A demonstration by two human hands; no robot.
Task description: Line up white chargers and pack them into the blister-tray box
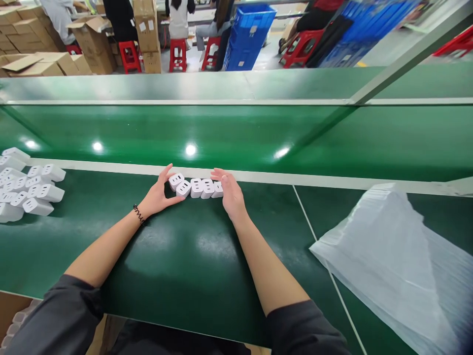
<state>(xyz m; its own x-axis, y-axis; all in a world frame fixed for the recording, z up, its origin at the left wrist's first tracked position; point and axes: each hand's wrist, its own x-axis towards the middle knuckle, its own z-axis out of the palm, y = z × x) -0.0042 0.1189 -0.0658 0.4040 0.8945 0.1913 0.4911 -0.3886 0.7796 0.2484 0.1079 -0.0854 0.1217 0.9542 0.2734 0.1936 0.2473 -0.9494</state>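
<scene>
While hands (157, 197) (233, 198) flank white blocks (196, 188) — crate labels (253, 29) are unreadable.

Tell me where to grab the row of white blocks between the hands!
Probably grip the row of white blocks at both ends, left hand from the left, right hand from the right. They stand side by side, so pressing inward should keep them together; the leftmost two sit crooked, so press gently.

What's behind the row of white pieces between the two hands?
Behind the white pieces runs a white strip, then a glossy green surface. Whatever the pieces and the right hand directly cover can't be seen.
</scene>
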